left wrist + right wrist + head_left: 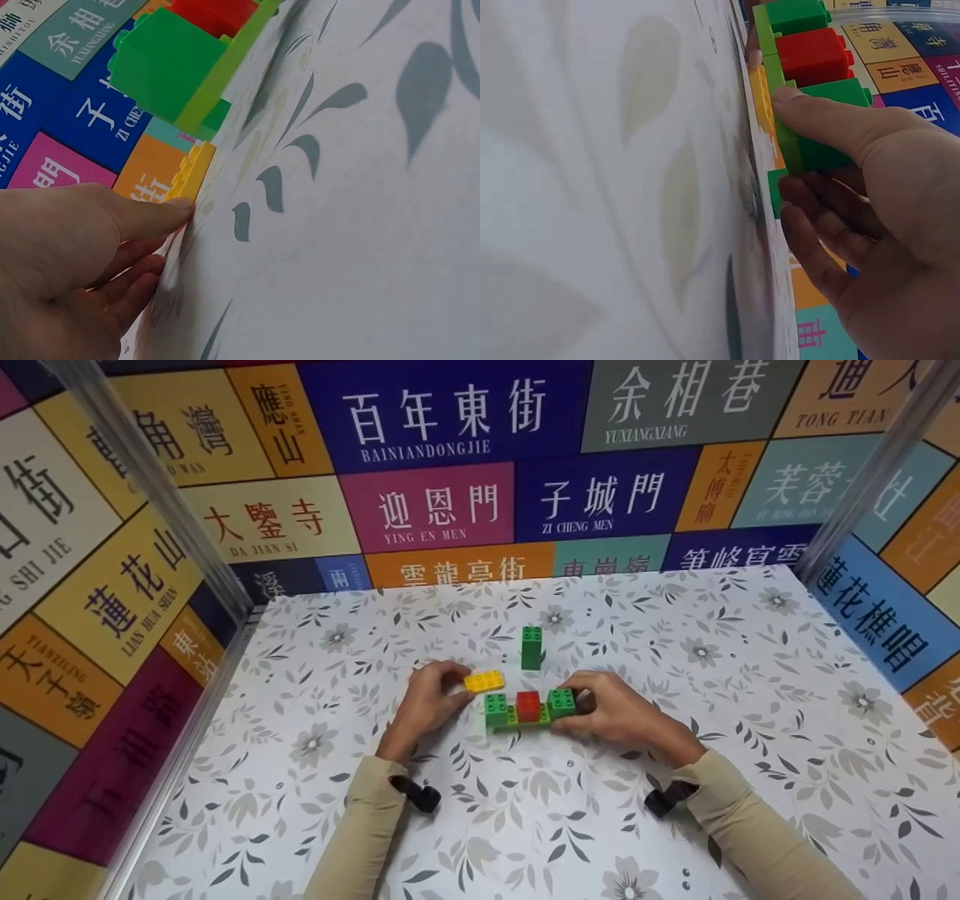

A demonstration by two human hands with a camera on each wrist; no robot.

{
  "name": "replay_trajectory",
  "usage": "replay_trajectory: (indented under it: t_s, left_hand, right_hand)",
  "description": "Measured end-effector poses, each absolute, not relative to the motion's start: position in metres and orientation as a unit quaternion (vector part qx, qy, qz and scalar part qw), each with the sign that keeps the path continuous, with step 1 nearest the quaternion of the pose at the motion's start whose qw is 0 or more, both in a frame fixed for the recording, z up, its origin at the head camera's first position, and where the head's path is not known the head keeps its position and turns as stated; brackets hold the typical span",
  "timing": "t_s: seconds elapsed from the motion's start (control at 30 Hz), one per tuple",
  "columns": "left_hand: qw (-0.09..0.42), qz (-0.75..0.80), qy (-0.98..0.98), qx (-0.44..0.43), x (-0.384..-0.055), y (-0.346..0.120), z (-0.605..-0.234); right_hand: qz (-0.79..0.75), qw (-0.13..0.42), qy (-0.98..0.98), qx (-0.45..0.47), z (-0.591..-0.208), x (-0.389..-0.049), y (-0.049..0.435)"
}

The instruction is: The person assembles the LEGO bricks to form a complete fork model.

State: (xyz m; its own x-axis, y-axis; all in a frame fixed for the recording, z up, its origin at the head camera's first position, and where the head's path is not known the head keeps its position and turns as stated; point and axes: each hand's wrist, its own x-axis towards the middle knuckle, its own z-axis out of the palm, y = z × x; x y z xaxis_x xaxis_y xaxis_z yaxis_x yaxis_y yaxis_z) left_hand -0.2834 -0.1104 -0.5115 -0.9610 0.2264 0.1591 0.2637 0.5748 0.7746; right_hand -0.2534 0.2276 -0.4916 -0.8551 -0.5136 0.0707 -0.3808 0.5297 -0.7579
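Note:
My left hand (429,699) pinches a flat yellow toy brick (484,681) by its left end, thumb and fingertips on it. In the left wrist view the thumb presses on the edge of the yellow brick (192,174), close to the tabletop. My right hand (616,706) grips the right end of a brick assembly. That assembly is a lime-green base (768,46) carrying a green brick (496,705) on the left, a red brick (528,706) in the middle and another green brick (561,702) on the right. The right wrist view shows the thumb against the base's underside.
A tall green brick stack (531,648) stands upright on the table behind the assembly. The table (585,825) has a white floral covering. Panels with street names (442,420) wall in the back and sides, with clear corner posts (862,472).

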Motion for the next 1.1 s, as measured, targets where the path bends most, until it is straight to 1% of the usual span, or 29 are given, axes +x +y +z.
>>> replay_trajectory:
  t_s: [0.2,0.37,0.53,0.83,0.97,1.1]
  left_hand:
    - [0.010,-0.446,-0.880,-0.164,-0.280,-0.109,-0.510]
    - [-0.010,-0.456,-0.871,-0.184,-0.277,-0.105,-0.509]
    - [-0.024,-0.447,-0.873,-0.192,-0.274,-0.098,-0.509]
    - [-0.043,-0.423,-0.869,-0.252,-0.268,-0.083,-0.509]
    - [-0.060,-0.438,-0.860,-0.255,-0.264,-0.077,-0.510]
    - [-0.068,-0.438,-0.861,-0.249,-0.263,-0.074,-0.511]
  right_hand:
    - [-0.407,0.040,0.869,-0.279,-0.486,-0.260,0.234]
    - [-0.415,0.022,0.865,-0.280,-0.481,-0.263,0.239]
    - [-0.412,0.013,0.868,-0.278,-0.476,-0.262,0.240]
    - [-0.399,0.007,0.872,-0.283,-0.469,-0.260,0.240]
    - [-0.397,0.002,0.874,-0.282,-0.467,-0.259,0.240]
    - [-0.406,0.005,0.870,-0.279,-0.467,-0.259,0.241]
